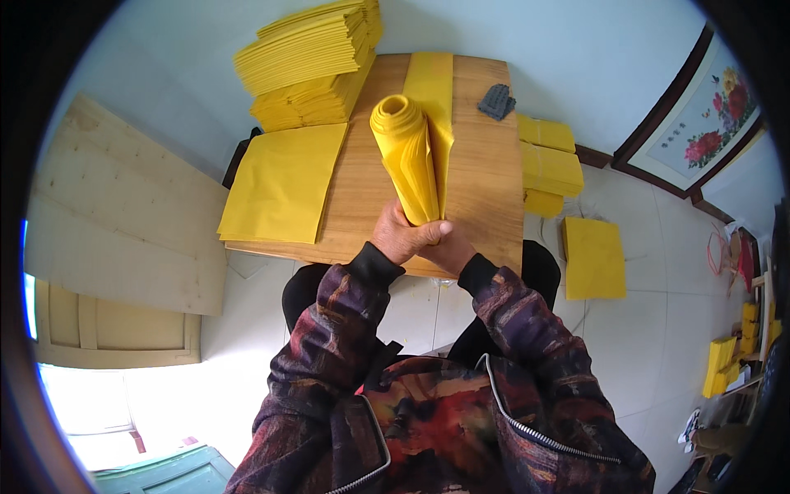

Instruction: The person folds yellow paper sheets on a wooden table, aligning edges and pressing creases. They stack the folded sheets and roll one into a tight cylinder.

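A thick roll of yellow paper sheets (pixel 405 156) stands out over the wooden table (pixel 485 181), its coiled far end raised and a loose flap along its right side. My left hand (pixel 401 236) wraps the roll's near end, thumb pointing right. Against the same end, from the right, lies my right hand (pixel 451 251); its fingers are partly hidden. Beyond the roll, a flat yellow strip (pixel 429 78) runs to the table's far edge. At the left sits a flat pile of square yellow sheets (pixel 280 189).
Tall stacks of folded yellow sheets (pixel 309 58) rise at the back left. A dark grey knitted item (pixel 496 101) lies at the back right. Yellow bundles (pixel 550 156) stand beside the table, with a yellow stack (pixel 594 259) on the floor. A plywood board (pixel 123 206) leans left.
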Available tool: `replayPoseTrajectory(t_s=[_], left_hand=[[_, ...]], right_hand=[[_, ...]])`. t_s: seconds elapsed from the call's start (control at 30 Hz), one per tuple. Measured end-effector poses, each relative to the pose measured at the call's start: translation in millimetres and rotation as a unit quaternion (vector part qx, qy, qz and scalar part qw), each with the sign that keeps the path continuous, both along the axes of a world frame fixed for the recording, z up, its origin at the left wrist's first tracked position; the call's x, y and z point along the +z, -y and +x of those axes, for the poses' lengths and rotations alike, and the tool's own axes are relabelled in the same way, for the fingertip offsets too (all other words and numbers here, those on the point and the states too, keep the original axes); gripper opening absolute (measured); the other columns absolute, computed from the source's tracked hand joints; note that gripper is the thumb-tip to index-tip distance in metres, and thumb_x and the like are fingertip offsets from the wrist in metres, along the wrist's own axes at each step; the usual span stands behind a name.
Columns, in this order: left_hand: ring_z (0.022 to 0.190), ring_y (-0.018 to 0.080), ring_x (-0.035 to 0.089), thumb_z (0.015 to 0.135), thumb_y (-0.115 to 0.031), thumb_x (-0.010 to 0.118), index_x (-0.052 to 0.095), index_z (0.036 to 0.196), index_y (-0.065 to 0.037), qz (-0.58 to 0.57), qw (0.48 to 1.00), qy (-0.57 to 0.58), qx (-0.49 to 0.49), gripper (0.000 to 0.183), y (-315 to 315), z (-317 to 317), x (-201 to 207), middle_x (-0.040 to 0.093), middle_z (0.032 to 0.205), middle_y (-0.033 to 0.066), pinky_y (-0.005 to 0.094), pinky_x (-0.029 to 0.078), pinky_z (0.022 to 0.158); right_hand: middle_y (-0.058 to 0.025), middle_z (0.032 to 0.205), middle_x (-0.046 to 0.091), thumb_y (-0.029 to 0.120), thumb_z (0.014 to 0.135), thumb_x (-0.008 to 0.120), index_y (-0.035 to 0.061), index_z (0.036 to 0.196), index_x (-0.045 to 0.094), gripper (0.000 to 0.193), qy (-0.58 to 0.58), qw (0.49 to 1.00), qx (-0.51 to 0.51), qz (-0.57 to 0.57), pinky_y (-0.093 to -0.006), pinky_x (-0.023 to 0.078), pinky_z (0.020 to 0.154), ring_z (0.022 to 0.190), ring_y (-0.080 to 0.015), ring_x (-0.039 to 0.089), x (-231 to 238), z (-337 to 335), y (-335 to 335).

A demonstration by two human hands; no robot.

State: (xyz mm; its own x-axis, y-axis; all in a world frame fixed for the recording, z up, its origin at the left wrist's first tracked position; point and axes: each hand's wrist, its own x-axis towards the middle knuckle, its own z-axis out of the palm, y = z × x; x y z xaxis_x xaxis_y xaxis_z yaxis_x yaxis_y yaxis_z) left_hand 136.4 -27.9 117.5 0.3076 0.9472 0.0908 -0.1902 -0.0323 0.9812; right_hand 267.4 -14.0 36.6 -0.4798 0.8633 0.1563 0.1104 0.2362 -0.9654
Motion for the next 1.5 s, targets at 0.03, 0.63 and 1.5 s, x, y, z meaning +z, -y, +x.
replayPoseTrajectory(t_s=[0.03,0.63,1.5], left_hand=[[0.082,0.0126,0.059,0.073,-0.024,0.083,0.06,0.096,-0.005,-0.012,1.0,0.01,-0.009,0.038,1.4,-0.8,-4.2,0.062,0.085,0.0013,0.0276,0.049,0.076],[0.091,0.0233,0.058,0.073,-0.034,0.079,0.052,0.11,-0.005,0.016,0.982,0.167,-0.081,0.055,35.2,-33.3,7.9,0.059,0.093,0.0104,0.0365,0.047,0.085],[0.097,0.0108,0.056,0.084,-0.006,0.072,0.056,0.117,-0.003,0.041,0.996,0.005,0.084,0.037,98.5,-30.1,9.7,0.062,0.106,0.0009,0.0273,0.046,0.086]], right_hand=[[-0.0153,0.112,0.061,0.014,0.082,0.068,0.0106,0.142,0.029,0.072,-0.027,0.999,0.01,0.017,-0.0358,0.048,0.088,0.105,-0.0291,0.061,-4.9,1.2,0.8],[-0.0105,0.09,0.065,0.021,0.078,0.073,0.0044,0.105,0.057,0.036,0.123,0.969,0.127,-0.173,-0.0335,0.05,0.074,0.081,-0.0229,0.063,32.4,12.6,53.1],[-0.0199,0.137,0.046,0.048,0.088,0.06,-0.0028,0.136,0.041,0.073,0.011,0.883,-0.045,0.467,-0.0387,0.033,0.107,0.129,-0.0324,0.043,226.9,43.2,51.1]])
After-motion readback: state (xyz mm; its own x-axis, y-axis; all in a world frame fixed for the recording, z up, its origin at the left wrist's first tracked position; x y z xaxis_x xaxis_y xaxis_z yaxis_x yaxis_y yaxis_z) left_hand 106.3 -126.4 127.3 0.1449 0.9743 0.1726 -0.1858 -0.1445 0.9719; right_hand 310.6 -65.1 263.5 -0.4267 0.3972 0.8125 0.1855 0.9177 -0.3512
